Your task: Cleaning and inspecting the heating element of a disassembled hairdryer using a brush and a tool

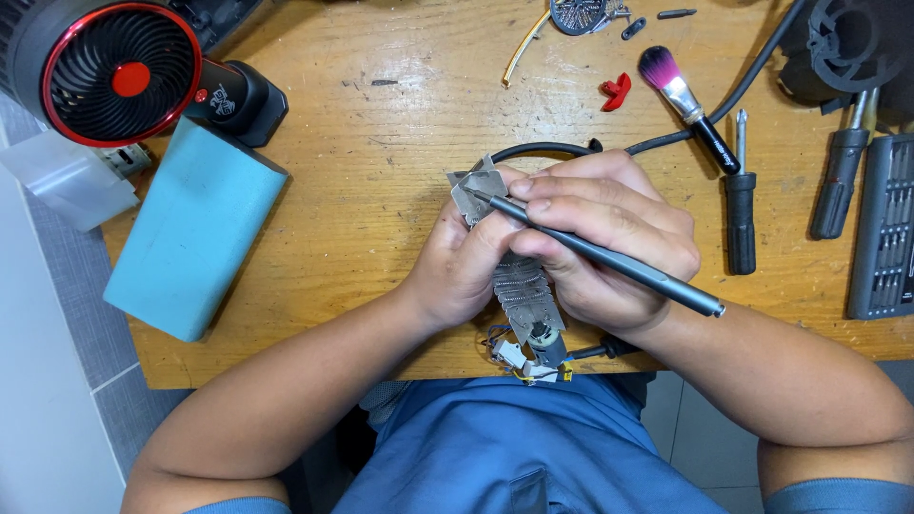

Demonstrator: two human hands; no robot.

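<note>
Both hands clasp the heating element [522, 290], right hand [609, 238] pressing a screwdriver [619, 266].

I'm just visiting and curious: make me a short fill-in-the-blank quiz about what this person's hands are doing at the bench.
1. The right hand holds a slim grey ____ like a pen.
2. The left hand grips a heating element made of ____.
3. The brush on the table has ____ bristles.
4. The small fan at the far left has a ____ rim.

Missing words: screwdriver; metal; pink; red
</note>
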